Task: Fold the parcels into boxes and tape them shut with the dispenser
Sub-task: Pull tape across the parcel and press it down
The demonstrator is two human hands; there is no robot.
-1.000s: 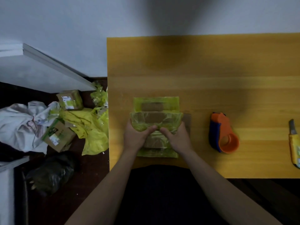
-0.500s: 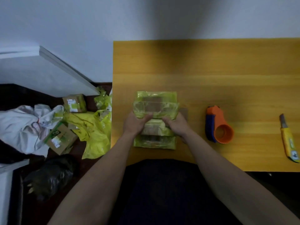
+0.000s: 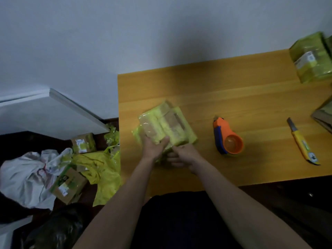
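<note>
Hands (image 3: 154, 147) (image 3: 181, 156) side by side, both grips around the taped parcel's (image 3: 166, 126) near edge

Bare table (image 3: 251, 97) beyond dispenser (image 3: 227, 139)

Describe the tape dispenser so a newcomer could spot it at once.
Start at the yellow-orange wooden table. Right of the yellow-green taped cardboard parcel in the person's hands lies the orange and blue plastic tape dispenser, untouched. Unlike the slim yellow utility knife farther right, it is bulky with a round orange hub.
</note>
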